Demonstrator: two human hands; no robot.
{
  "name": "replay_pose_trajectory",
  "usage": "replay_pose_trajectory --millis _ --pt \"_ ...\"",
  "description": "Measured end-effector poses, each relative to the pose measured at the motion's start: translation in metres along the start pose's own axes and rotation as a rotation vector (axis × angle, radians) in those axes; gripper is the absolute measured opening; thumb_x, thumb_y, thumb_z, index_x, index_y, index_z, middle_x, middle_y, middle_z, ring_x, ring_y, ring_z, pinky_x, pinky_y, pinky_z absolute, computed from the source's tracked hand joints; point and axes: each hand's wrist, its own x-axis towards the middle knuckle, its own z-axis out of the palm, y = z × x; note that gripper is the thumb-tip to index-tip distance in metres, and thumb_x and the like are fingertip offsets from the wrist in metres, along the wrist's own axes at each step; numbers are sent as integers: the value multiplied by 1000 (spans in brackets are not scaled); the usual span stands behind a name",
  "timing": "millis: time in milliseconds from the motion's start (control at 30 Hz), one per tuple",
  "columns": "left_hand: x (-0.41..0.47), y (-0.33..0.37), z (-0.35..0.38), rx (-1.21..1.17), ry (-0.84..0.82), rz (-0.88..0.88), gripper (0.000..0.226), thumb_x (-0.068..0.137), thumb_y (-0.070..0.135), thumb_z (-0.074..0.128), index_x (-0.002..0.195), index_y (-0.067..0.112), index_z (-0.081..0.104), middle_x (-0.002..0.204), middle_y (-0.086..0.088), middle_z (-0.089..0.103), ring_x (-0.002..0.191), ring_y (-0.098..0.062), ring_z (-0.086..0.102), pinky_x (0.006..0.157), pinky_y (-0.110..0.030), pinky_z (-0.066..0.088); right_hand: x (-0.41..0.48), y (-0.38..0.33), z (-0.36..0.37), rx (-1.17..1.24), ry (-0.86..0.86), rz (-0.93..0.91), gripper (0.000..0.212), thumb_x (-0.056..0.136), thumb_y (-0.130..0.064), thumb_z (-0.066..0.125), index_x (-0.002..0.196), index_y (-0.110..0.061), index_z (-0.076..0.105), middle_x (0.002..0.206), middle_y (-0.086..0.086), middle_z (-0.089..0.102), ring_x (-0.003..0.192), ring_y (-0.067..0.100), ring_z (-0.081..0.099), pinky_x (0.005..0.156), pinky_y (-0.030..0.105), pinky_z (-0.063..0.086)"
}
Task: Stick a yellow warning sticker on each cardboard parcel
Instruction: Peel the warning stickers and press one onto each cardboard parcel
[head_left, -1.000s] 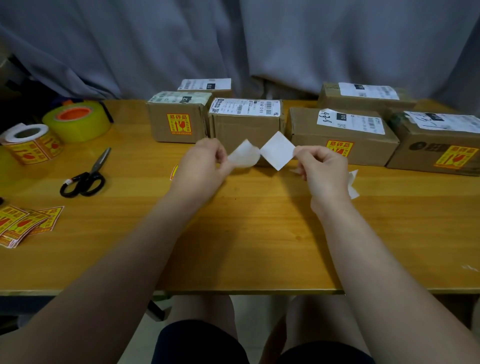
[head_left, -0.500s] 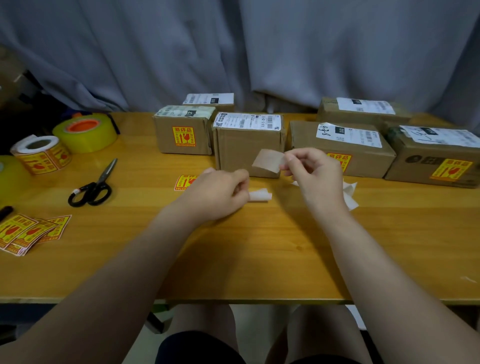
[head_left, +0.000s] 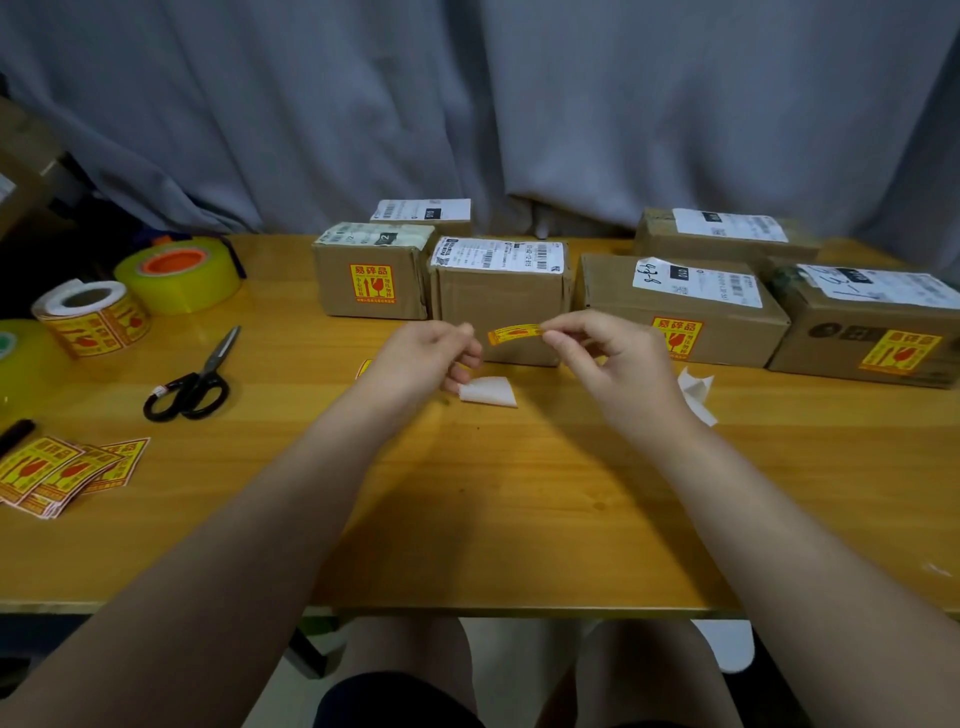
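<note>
On wooden table (head_left: 519, 493), 6 cardboard parcels (head_left: 498, 312), scissors (head_left: 192, 379), grey curtain (head_left: 467, 104) behind

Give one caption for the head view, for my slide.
Right hand pinches a yellow sticker before a parcel, left hand beside it.

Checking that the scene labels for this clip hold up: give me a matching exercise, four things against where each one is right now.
Things:
1. scissors
2. sticker roll
3. peeled sticker
4. backing paper

Places:
A. pinched in the right hand
B. on the table beside the left hand
C. far left, next to the yellow tape roll
D. lying closed on the table, right of the sticker roll

Pairs: 1-D, 2-C, 3-A, 4-B
</note>
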Motion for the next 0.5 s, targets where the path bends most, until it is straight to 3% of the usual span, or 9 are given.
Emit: replay_pose_trajectory --millis 67,167,233,333,400,500 --pt "0 7 -2 -235 -20 -192 40 93 42 48 82 8 63 79 -9 67 63 -15 59 58 -23 50 1 -1 1 -60 -16 -120 17 87 -17 62 98 -8 72 89 -2 71 82 4 61 74 10 45" --pt "1 9 -5 -334 -220 -336 52 86 54 49 93 5 64 79 -9 70 65 -15 62 57 -23 51 2 -4 2 -115 -60 -252 20 87 -18 60 98 -7 72 90 3 73 82 10 63 75 16 46" --pt "2 8 -6 -382 -271 -342 41 86 47 52 95 9 63 74 -4 68 64 -12 58 56 -21 46 5 -5 2 -126 -94 -289 20 88 -20 59 98 -7 72 91 4 74 83 15 66 75 22 48" --pt "2 9 -7 -463 -200 -299 11 87 23 57 86 13 60 67 1 68 60 -8 56 54 -18 40 6 -4 1 -143 -145 -321 20 88 -21 60 98 -8 72 93 3 74 83 17 67 74 25 49" --pt "2 8 -5 -490 -128 -252 3 85 14 59 84 14 61 67 2 69 61 -7 58 58 -20 37 7 -3 1 -73 -186 -211 20 87 -19 63 103 -11 71 96 -1 72 86 8 64 76 19 49" --pt "3 4 -1 -529 -56 -131 11 87 14 58 79 20 61 68 5 67 68 -9 55 58 -22 34 5 -6 1 275 -164 206 28 85 -14 66 112 -21 63 101 -7 67 94 2 60 80 19 52"
